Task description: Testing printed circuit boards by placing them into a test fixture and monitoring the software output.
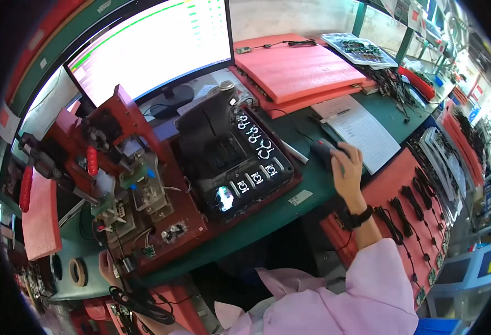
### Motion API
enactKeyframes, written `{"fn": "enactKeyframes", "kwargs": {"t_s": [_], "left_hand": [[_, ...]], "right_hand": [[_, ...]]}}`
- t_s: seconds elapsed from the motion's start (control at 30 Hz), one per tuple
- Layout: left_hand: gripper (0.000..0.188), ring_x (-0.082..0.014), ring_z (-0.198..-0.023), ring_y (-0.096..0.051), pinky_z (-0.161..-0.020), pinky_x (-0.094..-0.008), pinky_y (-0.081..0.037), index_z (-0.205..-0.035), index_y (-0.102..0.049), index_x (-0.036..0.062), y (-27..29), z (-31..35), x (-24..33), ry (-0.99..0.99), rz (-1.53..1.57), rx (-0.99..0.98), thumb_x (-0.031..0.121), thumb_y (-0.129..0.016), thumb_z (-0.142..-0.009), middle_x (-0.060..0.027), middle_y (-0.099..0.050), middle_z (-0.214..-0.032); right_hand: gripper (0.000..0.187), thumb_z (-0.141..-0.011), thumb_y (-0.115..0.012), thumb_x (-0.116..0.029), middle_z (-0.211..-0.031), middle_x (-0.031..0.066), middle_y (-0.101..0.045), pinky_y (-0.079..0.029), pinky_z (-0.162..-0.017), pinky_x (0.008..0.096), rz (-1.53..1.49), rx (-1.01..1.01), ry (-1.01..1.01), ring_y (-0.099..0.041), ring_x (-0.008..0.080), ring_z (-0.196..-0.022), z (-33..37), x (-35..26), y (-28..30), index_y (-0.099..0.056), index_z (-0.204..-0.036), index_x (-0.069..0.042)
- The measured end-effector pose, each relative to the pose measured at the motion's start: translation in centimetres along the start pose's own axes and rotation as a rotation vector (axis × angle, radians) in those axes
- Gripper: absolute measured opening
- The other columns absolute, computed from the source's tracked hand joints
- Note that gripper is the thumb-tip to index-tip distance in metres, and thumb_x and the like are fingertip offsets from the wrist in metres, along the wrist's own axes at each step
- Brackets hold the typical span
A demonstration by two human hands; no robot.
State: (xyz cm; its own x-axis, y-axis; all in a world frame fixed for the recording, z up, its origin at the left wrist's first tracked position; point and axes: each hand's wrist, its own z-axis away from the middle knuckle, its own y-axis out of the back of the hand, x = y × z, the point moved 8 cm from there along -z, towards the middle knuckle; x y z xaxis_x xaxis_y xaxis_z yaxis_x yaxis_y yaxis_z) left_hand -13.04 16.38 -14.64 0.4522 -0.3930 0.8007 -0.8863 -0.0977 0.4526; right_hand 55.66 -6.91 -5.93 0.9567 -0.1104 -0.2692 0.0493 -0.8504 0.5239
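My right hand (347,169) rests on a black computer mouse (321,152), its fingers curled over the near side. A dark band circles that wrist. At the lower left, my left hand (108,269) is closed at a black cable (123,261) by the front edge of the test fixture (184,228); some of its fingers are hidden. The cable's coiled bundle (145,304) hangs over my left forearm. Small circuit boards (111,215) sit on the fixture below toggle clamps with red handles (92,162). A small board (149,252) lies near the fixture's front edge.
A lit monitor (156,44) stands behind the fixture, beside a black control box (245,167). Written sheets (362,131) lie beyond the mouse. Pink foam (298,70) is stacked at the back. Coiled cables (407,218) lie on pink foam at right. A tape roll (78,272) is far left.
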Motion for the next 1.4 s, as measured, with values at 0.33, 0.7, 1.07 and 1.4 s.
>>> {"fn": "enactKeyframes", "kwargs": {"t_s": [0.33,0.7,1.07,1.4], "left_hand": [[0.015,-0.0091,-0.078,-0.048,-0.072,-0.0219,-0.040,-0.096,-0.055,-0.0008,2.6,0.1,-4.9,-0.022,-0.061,0.018,0.013,-0.050,-0.092,-0.0017,-0.054,-0.084],[0.013,-0.0070,-0.074,-0.045,-0.068,-0.0198,-0.037,-0.095,-0.055,-0.0004,-0.2,-0.3,-0.4,-0.010,-0.008,0.025,0.011,-0.050,-0.092,0.0007,-0.051,-0.081],[0.011,-0.0034,-0.065,-0.039,-0.058,-0.0184,-0.033,-0.088,-0.055,0.0010,-0.9,0.8,3.5,-0.009,-0.008,0.100,0.011,-0.052,-0.091,0.0041,-0.045,-0.071],[0.013,-0.0027,-0.064,-0.042,-0.055,-0.0200,-0.036,-0.083,-0.055,0.0005,-2.0,0.8,5.0,0.082,0.048,0.186,0.012,-0.055,-0.088,0.0033,-0.049,-0.067]], "right_hand": [[0.042,-0.080,-0.057,-0.027,-0.135,0.0137,-0.041,-0.021,-0.104,0.0478,-0.275,-0.494,0.182,-0.037,0.0312,-0.125,5.4,-9.2,0.6,-0.057,-0.117,-0.007],[0.047,-0.079,-0.062,-0.025,-0.129,0.0160,-0.048,-0.033,-0.102,0.0469,0.042,-0.319,0.027,-0.045,0.0303,-0.120,3.8,-7.6,0.8,-0.053,-0.119,-0.002],[0.042,-0.071,-0.062,-0.010,-0.120,0.0195,-0.049,-0.038,-0.091,0.0453,0.061,-0.107,0.025,-0.047,0.0372,-0.107,0.1,-3.3,0.0,-0.056,-0.112,-0.005],[0.050,-0.069,-0.068,-0.012,-0.120,0.0192,-0.044,-0.038,-0.091,0.0453,0.063,-0.273,-0.033,-0.044,0.0390,-0.109,-1.1,0.1,-3.3,-0.052,-0.116,-0.008]]}}
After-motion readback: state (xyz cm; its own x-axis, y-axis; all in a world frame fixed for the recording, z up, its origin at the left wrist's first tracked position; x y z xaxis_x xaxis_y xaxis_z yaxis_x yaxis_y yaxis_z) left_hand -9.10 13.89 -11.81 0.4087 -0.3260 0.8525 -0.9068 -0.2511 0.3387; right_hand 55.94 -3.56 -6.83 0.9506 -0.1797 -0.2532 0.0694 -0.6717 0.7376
